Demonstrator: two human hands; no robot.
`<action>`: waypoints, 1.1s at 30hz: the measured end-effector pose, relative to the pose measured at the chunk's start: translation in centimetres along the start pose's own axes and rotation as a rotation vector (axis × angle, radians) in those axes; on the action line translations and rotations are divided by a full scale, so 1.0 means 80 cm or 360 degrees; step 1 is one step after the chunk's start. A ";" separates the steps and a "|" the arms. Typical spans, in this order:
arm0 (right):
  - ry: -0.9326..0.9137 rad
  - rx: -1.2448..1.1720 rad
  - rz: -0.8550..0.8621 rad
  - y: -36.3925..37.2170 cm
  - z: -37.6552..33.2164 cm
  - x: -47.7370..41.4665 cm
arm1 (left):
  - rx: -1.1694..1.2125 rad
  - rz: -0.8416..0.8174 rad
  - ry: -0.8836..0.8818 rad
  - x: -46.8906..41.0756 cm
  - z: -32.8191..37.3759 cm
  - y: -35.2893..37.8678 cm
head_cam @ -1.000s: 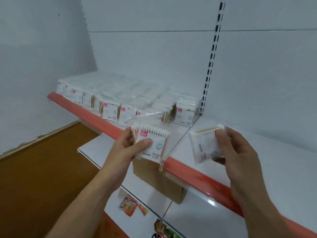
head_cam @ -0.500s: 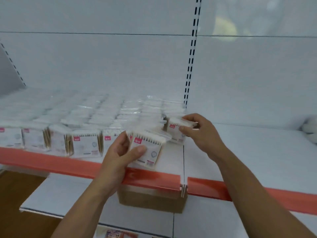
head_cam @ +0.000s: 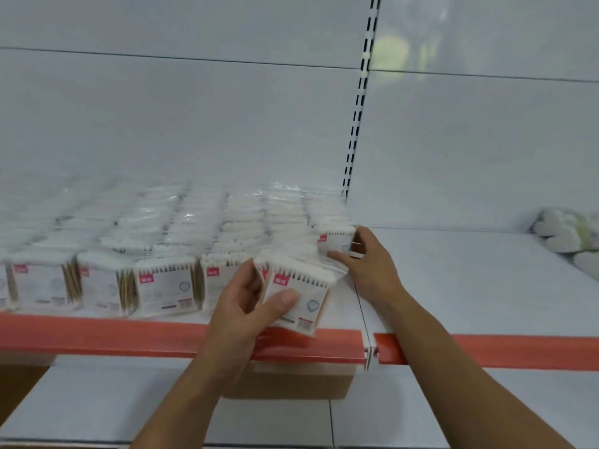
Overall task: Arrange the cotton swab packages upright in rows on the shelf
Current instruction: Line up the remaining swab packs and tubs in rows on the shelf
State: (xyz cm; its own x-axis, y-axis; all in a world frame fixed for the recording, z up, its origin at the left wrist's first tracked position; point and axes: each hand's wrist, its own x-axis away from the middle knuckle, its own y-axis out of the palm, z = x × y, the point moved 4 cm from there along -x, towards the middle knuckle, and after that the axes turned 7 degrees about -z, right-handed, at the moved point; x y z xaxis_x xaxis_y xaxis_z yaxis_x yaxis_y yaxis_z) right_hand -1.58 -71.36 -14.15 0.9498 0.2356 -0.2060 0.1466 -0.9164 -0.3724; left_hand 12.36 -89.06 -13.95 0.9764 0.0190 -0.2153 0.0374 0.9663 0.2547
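The right hand (head_cam: pixel 366 264) has its fingers (head_cam: pixel 363 236) curled round the right edge of a swab packet (head_cam: pixel 337 242), thumb across its face, seating it upright at the front of the rightmost row (head_cam: pixel 324 212), label toward the person and its swab tops running 9 to 3 o'clock. The next packet (head_cam: pixel 301 299) lies at 7 o'clock from it, clamped in the left hand (head_cam: pixel 246 306) between thumb and fingers, tilted with its top leaning toward 1 o'clock, above the shelf (head_cam: pixel 453 286) near its red front edge. The open slot in front of that row sits between the two hands, and the left hand is likely nearer. A second ago the right hand held its packet in the air above the shelf; now that packet stands in the row, while the left hand's packet keeps its tilt.
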 end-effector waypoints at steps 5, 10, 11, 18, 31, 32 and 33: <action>-0.0036 0.0029 -0.0029 0.003 0.004 -0.001 | -0.0084 0.0033 0.0025 0.001 0.004 0.004; -0.0021 0.0082 0.0252 -0.014 -0.007 0.022 | -0.0117 0.0026 0.0040 0.005 0.008 0.011; -0.0070 0.0024 0.0393 -0.020 -0.019 0.041 | -0.0110 0.0022 0.0053 0.005 0.009 0.011; -0.0088 -0.0362 -0.0234 0.012 -0.071 0.133 | -0.0203 0.0007 0.0138 0.008 0.006 0.014; 0.0110 -0.1084 0.0053 0.004 -0.045 0.130 | 0.0110 0.0427 0.0336 0.017 0.013 0.008; 0.0122 -0.1130 0.0087 0.002 -0.044 0.129 | 0.0157 0.0493 0.0377 0.019 0.017 0.004; 0.0128 -0.1082 0.0105 0.002 -0.043 0.128 | 0.0200 0.0546 0.0420 0.020 0.022 -0.001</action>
State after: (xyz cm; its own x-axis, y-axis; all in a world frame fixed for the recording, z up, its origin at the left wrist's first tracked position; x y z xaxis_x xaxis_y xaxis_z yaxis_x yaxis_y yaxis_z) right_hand 9.11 -70.26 -13.19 0.9765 0.1715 -0.1309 0.2035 -0.9337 0.2946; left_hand 14.30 -89.52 -12.63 0.8495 0.4137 -0.3274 -0.2378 0.8542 0.4624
